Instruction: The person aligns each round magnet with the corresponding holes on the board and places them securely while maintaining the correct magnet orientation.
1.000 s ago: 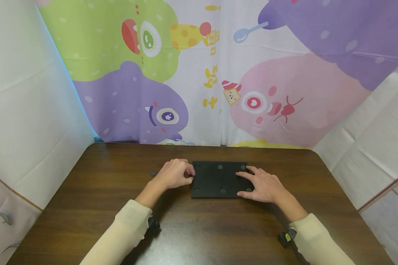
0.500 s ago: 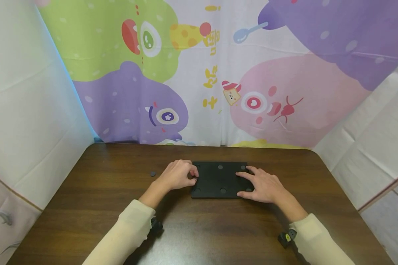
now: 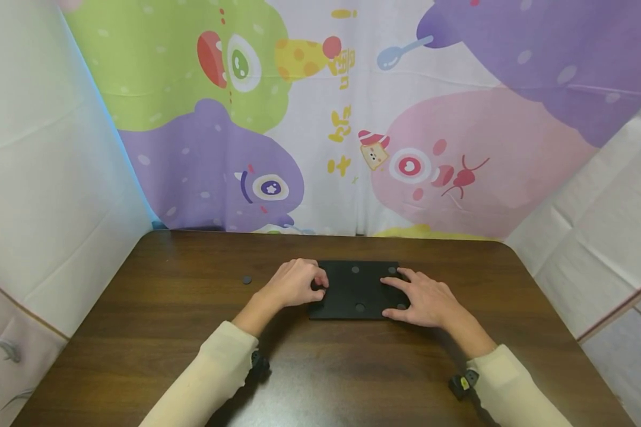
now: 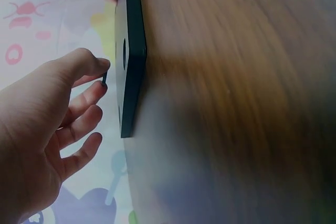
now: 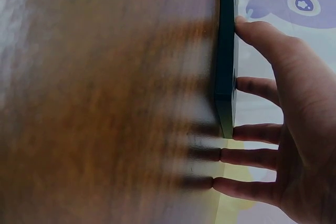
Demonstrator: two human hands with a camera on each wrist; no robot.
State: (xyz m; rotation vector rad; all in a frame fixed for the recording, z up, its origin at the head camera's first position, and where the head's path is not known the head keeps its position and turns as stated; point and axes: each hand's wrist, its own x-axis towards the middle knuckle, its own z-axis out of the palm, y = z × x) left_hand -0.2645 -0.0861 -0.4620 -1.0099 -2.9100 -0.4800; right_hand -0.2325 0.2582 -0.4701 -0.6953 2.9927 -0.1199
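A flat black rectangular board (image 3: 347, 290) lies on the table, with several dark round spots along its long sides; whether these are discs or recesses I cannot tell. Over its left end, my left hand (image 3: 295, 283) pinches a small thin dark disc (image 4: 104, 78) between thumb and index finger, a little above the surface. The other fingers are loosely bent. My right hand (image 3: 428, 300) rests on the right end, fingers spread. In the right wrist view its thumb (image 5: 249, 27) touches the board, while some fingers reach past the end to the table.
Another small dark disc (image 3: 247, 280) lies on the brown wooden table (image 3: 320, 367), left of the board. A printed cartoon cloth (image 3: 331, 118) hangs behind the far edge. Each wrist wears a small black camera (image 3: 461, 384).
My left hand has moved rightward with the pinched disc, from the board's left edge to over its left end. The right hand and the board have stayed in place.
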